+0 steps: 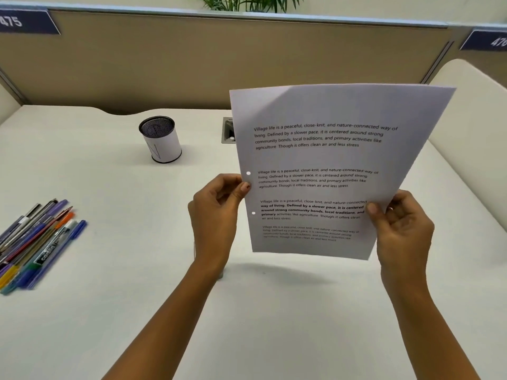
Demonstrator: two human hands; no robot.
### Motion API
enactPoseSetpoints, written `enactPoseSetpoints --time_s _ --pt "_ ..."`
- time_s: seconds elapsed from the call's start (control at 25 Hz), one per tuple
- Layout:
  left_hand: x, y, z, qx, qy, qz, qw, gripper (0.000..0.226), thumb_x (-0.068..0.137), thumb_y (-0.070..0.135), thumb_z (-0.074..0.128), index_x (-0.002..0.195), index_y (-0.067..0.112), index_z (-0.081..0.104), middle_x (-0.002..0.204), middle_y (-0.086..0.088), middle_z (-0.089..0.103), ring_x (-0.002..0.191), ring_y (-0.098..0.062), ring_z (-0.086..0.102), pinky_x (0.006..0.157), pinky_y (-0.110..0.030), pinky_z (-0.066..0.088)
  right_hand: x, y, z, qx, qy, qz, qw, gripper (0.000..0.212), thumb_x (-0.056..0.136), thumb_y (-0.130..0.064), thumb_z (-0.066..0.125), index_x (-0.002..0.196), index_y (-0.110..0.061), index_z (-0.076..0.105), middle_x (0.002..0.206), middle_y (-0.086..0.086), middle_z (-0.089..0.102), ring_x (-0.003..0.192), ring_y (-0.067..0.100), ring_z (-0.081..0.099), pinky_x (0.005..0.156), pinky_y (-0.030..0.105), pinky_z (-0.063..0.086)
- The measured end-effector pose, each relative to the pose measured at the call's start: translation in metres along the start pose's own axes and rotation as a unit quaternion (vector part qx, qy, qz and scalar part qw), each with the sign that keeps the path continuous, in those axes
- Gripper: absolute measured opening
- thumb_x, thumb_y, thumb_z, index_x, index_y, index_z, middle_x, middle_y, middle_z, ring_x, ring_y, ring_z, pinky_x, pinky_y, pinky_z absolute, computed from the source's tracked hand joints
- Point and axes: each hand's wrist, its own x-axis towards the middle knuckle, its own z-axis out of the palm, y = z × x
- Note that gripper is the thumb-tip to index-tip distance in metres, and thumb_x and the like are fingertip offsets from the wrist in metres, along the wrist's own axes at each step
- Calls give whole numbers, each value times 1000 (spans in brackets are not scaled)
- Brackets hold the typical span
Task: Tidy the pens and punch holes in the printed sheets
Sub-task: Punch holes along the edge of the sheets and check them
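Above the desk (137, 325) my left hand (216, 212) and right hand (403, 223) pinch the punched sheet (323, 160) — next, pens (35, 242) at nine o'clock go into the cup (162, 141).

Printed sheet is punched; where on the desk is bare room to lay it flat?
Bare desk lies under the sheet, between the forearms, and between the pens and the left hand. The right hand grips the other edge. Crowded: far left with pens; the pen cup stands farther back.
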Motion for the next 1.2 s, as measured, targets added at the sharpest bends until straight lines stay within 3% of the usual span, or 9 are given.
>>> enactPoseSetpoints --time_s 0.2,0.36,0.48,0.6,0.72,0.88,1.2 --pt "3 -2 2 -6 19 50 999 10 87 16 68 88 26 69 88 12 74 83 -7 70 78 -17 53 0 7 5 24 8 -2 1000 26 91 -3 59 81 -27 56 76 -18 66 74 0 60 71 11 50" --pt "-8 -24 0 21 13 6 1000 11 88 12 66 89 22 70 87 14 74 84 -5 70 79 -18 54 -11 28 9 13 -21 63 998 26 92 -1 58 90 -27 61 86 -17 71 86 4 65 83 16 52" --pt "-13 -30 0 16 9 -16 1000 16 88 11 65 86 25 71 84 13 75 83 -9 71 79 -20 53 -14 35 9 12 -5 77 997 27 92 -1 58 92 -28 63 86 -17 71 84 2 65 79 12 50" --pt "-12 -27 1 16 17 21 1000 18 88 12 65 86 30 70 86 15 74 84 -10 70 78 -16 52 -13 34 8 25 13 64 998 27 92 -3 58 94 -29 64 90 -16 72 85 2 65 77 8 49" --pt "-15 -30 1 27 21 40 999 13 88 11 65 87 24 70 86 14 74 84 -8 69 78 -15 52 -16 37 9 24 12 67 997 30 92 -3 58 92 -31 65 91 -16 72 86 1 65 78 7 49" --pt "-24 -43 4 58 13 4 998 9 86 9 67 90 17 71 87 9 74 84 -9 69 83 -23 55 -23 45 11 4 1 99 995 35 92 -2 58 88 -36 65 86 -22 72 82 -3 65 75 5 48" --pt "-26 -50 6 88 -2 -6 996 10 86 11 67 91 20 70 88 17 71 82 2 67 75 -8 50 -29 48 9 3 -10 117 993 34 92 -3 58 94 -37 65 91 -23 73 88 -3 67 76 7 50"
